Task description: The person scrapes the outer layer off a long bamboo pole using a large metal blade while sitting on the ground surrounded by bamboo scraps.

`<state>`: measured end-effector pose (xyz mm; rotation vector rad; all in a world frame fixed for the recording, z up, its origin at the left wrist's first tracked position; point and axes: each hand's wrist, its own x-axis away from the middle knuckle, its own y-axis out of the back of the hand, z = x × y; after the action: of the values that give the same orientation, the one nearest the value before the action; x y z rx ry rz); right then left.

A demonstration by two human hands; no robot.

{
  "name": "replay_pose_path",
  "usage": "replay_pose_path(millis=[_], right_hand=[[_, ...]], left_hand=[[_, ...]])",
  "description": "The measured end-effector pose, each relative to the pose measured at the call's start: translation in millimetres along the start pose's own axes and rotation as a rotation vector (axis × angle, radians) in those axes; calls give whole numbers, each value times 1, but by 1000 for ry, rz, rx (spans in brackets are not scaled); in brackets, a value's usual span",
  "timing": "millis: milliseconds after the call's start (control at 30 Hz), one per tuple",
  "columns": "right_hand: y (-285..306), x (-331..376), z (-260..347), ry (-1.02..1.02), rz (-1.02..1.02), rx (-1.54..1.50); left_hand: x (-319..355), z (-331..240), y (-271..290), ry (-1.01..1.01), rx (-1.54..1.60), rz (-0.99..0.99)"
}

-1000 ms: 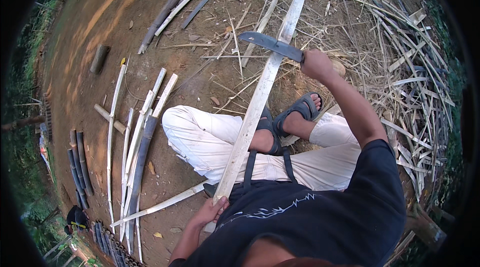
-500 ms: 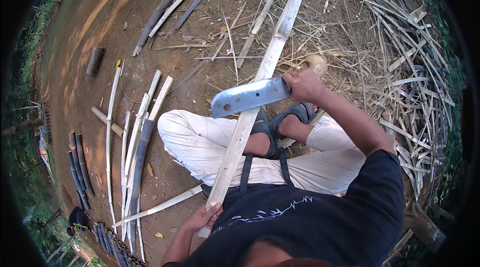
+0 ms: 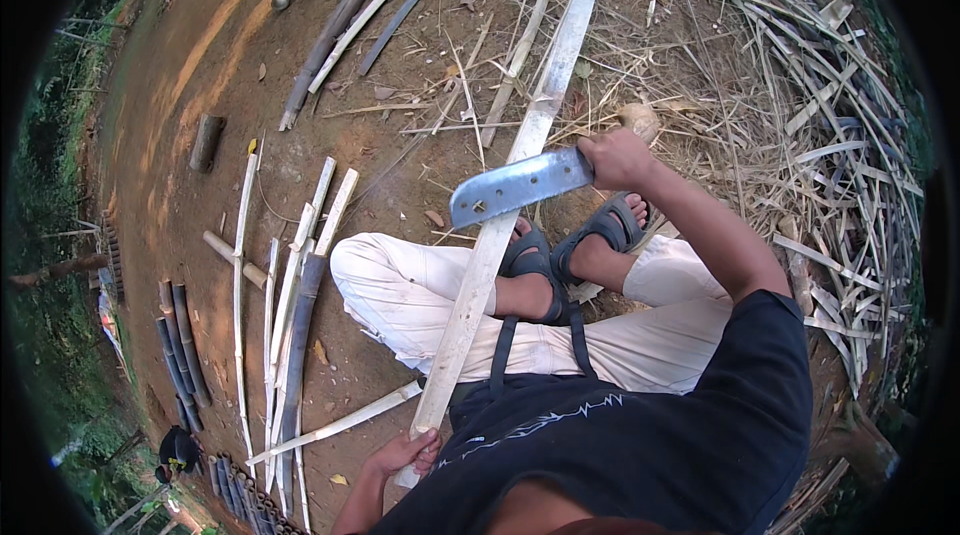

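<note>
The right hand (image 3: 615, 159) is clenched around the handle of a broad knife (image 3: 518, 185), whose blade lies across a long bamboo slat (image 3: 500, 235) just above the sandalled feet (image 3: 570, 255). The left hand (image 3: 405, 453) grips the slat's near end (fingers curled round it), beside the lap. Split strips (image 3: 290, 285) lie on the dirt to the left.

bare dirt ground (image 3: 200, 65), split bamboo strips (image 3: 290, 285), dry bamboo shavings (image 3: 830, 135)
</note>
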<state>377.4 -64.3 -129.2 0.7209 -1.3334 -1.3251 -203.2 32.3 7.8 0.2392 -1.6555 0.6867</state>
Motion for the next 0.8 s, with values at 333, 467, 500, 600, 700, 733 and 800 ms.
replay_pose_path(millis=[333, 467, 500, 600, 700, 733, 800], right_hand=[[8, -38, -34, -643, -203, -345], [-30, -14, -4, -530, -98, -290], [-38, -9, 0, -500, -104, -282], [-44, -1, 20, -523, -184, -382], [-49, 7, 24, -495, -174, -371], [-49, 11, 26, -471, -185, -358], [-55, 20, 32, -423, -287, -230]], left_hand=[[29, 78, 49, 30, -180, -139], [31, 50, 74, 227, -1017, -274], [34, 29, 74, 261, -1220, -416], [33, -71, 17, -19, -1384, -1050], [-39, -163, -13, -924, -801, -973], [-70, -191, -19, -915, -730, -880], [-124, -246, -32, -752, -786, -733]])
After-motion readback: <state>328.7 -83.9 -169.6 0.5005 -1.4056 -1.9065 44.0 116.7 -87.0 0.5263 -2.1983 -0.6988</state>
